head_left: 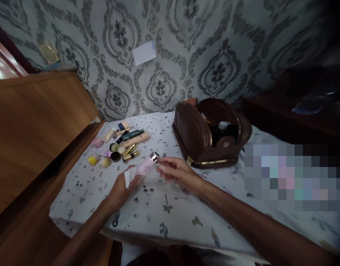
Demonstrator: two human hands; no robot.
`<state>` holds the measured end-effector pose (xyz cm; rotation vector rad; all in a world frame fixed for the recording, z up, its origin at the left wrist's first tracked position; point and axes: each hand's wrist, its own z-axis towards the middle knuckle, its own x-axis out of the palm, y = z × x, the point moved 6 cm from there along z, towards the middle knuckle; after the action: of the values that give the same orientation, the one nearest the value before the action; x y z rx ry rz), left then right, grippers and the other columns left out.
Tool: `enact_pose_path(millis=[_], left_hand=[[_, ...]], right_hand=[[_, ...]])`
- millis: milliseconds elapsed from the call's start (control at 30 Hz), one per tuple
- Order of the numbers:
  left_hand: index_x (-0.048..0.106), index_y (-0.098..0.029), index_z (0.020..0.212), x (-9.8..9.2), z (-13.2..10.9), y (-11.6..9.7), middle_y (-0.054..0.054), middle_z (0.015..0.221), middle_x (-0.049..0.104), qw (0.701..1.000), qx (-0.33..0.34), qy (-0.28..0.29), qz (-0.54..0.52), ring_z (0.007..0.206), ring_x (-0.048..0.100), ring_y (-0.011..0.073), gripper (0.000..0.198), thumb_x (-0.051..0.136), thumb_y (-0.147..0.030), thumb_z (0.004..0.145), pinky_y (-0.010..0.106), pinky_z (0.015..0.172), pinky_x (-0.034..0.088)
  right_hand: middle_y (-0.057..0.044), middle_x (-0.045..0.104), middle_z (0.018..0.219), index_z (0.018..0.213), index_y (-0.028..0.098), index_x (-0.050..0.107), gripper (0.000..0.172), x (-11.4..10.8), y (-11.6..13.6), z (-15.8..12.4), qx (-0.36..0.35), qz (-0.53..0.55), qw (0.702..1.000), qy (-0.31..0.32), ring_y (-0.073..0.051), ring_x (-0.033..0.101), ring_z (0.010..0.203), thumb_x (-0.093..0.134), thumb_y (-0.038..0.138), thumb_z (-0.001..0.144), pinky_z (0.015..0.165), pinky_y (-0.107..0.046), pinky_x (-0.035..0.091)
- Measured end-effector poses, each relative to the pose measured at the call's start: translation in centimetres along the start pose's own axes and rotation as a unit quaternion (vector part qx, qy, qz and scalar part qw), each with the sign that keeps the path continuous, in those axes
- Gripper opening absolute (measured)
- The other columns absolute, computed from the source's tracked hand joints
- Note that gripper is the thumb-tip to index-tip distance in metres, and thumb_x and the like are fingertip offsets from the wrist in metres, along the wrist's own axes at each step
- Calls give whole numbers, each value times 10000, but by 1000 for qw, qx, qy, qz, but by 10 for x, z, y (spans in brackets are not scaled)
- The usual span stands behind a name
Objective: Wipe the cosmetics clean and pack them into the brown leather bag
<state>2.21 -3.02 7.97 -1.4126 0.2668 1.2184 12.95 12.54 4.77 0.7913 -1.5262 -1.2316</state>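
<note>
A pink bottle point(144, 167) with a shiny silver cap is tilted in my left hand point(122, 190), whose fingers wrap round its lower end together with a piece of white tissue point(129, 177). My right hand point(177, 171) is beside the silver cap, fingers bent and slightly apart, with nothing visible in them. Behind the bottle lies a group of cosmetics: gold lipstick tubes point(130, 156), a peach tube point(136, 140), a dark green tube point(133, 134), a yellow item point(92, 159) and several small jars.
An open brown bag point(194, 135) with gold zips stands behind my right hand, a white-capped bottle inside. The tablecloth point(147, 218) has a leaf print. A wooden panel point(37, 118) borders the left side; a blurred-out patch point(294, 177) covers the right.
</note>
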Motion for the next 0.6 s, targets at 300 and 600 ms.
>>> enact_pose_path(millis=[300, 600], left_hand=[[680, -194, 803, 36, 18, -46, 66, 721, 691, 998, 9, 8, -60, 697, 644, 211, 417, 373, -436, 949, 345, 737, 548], [663, -210, 1008, 10, 27, -43, 67, 824, 700, 994, 45, -97, -1, 909, 652, 237, 377, 346, -412, 986, 393, 876, 524]], right_hand=[[-56, 706, 903, 951, 137, 694, 502, 6, -5, -1, -27, 62, 998, 3, -168, 626, 801, 796, 539, 667, 780, -311, 481], [-35, 659, 898, 1049, 177, 627, 538, -3, -4, -4, -26, 91, 993, -63, -168, 604, 787, 730, 589, 719, 718, -285, 477]])
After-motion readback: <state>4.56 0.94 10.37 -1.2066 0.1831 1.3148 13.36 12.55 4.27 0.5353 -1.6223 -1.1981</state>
